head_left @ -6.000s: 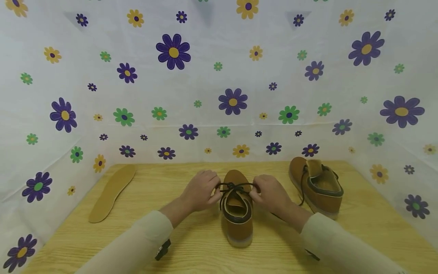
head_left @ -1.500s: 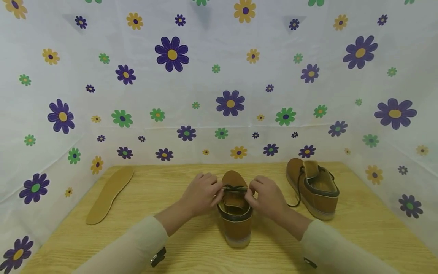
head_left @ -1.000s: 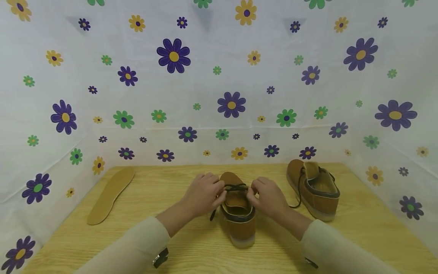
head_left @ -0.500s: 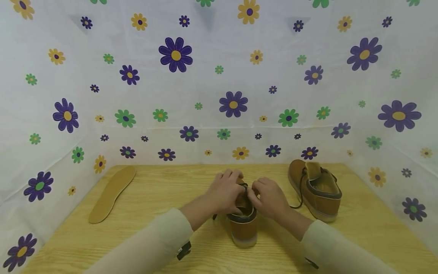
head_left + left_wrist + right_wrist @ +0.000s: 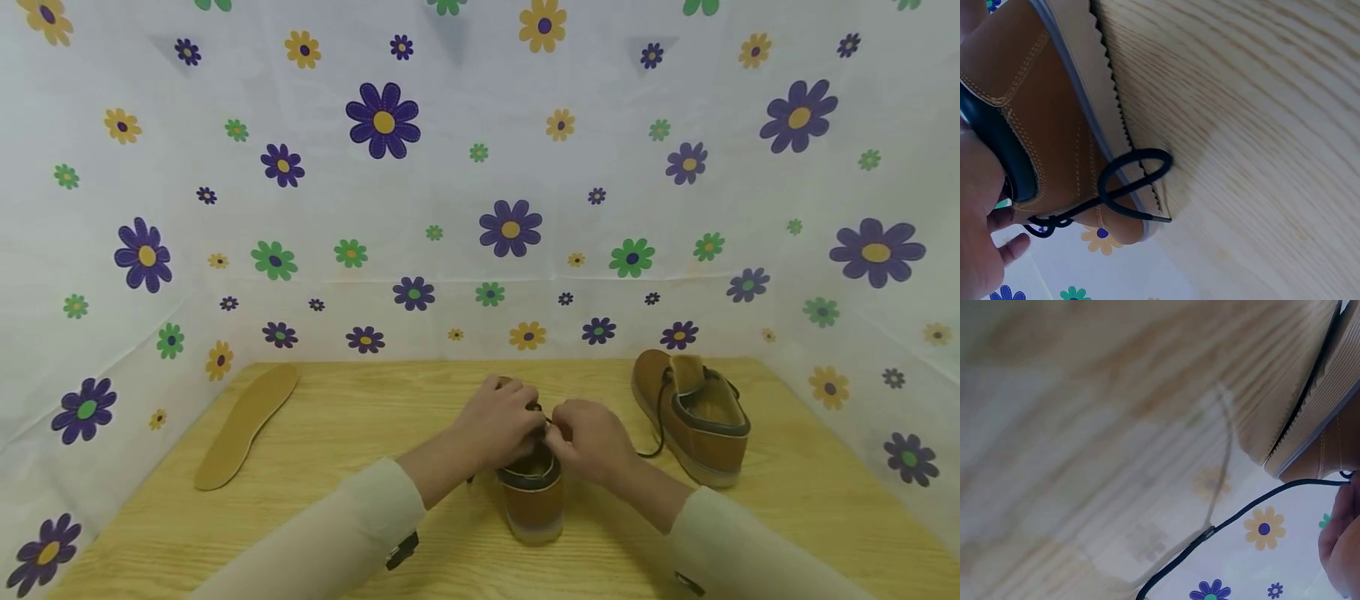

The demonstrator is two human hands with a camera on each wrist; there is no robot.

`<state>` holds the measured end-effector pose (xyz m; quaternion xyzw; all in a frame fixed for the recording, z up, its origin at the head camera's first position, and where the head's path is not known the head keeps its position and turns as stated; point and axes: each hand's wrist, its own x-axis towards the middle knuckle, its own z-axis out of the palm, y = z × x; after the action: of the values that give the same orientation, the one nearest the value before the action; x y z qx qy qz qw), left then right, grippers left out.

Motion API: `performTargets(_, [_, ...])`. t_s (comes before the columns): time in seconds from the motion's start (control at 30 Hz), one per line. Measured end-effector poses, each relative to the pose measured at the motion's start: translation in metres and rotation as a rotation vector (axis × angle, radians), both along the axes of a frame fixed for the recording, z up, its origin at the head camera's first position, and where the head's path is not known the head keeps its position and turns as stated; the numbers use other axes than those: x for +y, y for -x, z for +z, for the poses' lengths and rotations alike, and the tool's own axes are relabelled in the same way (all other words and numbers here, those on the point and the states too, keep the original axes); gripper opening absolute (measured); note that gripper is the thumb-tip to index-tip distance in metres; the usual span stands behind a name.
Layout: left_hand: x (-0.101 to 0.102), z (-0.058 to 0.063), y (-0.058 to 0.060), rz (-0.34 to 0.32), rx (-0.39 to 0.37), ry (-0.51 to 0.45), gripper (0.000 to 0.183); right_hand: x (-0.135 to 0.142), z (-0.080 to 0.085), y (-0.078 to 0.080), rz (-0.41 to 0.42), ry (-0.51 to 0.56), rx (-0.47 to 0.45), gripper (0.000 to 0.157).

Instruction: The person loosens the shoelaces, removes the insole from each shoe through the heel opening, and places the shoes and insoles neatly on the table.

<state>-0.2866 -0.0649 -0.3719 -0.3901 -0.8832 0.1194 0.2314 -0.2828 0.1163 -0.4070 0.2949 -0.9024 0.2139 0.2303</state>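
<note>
A brown lace-up shoe [image 5: 534,504] stands on the wooden table, heel towards me and dark collar open. Over its lacing my left hand [image 5: 498,425] bends its fingers, pinching the dark lace near the knot and hiding most of the toe. My right hand [image 5: 596,437], at the shoe's right side, pinches a lace strand between thumb and curled fingers. In the left wrist view a loose lace end [image 5: 1135,181] loops against the shoe's side, the left fingers [image 5: 1015,249] beside the lacing. The right wrist view has a dark lace [image 5: 1260,501] running down from the right hand.
A second brown shoe [image 5: 708,446] stands to the right, its tongue up and a dark lace trailing onto the table [image 5: 360,517]. A tan insole [image 5: 243,429] lies at the left. Behind rises a flower-printed white curtain [image 5: 450,183].
Six seconds ago both hands held lace ends apart over the shoe. Since one second ago the left hand has moved right onto the lacing, its fingers drawing in; the right hand stays beside the shoe.
</note>
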Motion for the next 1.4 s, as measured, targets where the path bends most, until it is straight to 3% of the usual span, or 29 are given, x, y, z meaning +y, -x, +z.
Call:
performTargets(0.13, [-0.003, -0.001, 0.001, -0.039, 0.081, -0.010, 0.014, 0.001, 0.001, -0.003, 0.032, -0.045, -0.133, 0.021])
performTargets(0.27, [-0.008, 0.003, 0.003, -0.039, 0.084, -0.044, 0.012, 0.005, 0.005, 0.000, 0.052, -0.105, -0.201, 0.021])
performTargets(0.5, [-0.019, 0.012, 0.004, 0.035, -0.105, -0.123, 0.014, 0.012, 0.016, 0.008, 0.130, -0.206, -0.275, 0.021])
performTargets(0.73, [-0.025, 0.017, -0.003, 0.098, -0.266, -0.212, 0.024, 0.015, 0.027, 0.016, 0.168, -0.257, -0.367, 0.016])
performTargets(0.97, [-0.027, 0.018, -0.006, 0.118, -0.343, -0.322, 0.032, 0.015, 0.041, 0.021, 0.132, -0.333, -0.397, 0.016])
performTargets(1.1, [-0.027, 0.017, -0.007, 0.118, -0.381, -0.406, 0.033, 0.013, 0.050, 0.023, 0.094, -0.389, -0.372, 0.008])
performTargets(1.4, [-0.040, 0.008, -0.005, 0.195, -0.592, -0.580, 0.039, 0.016, 0.052, 0.025, 0.025, -0.438, -0.351, 0.010])
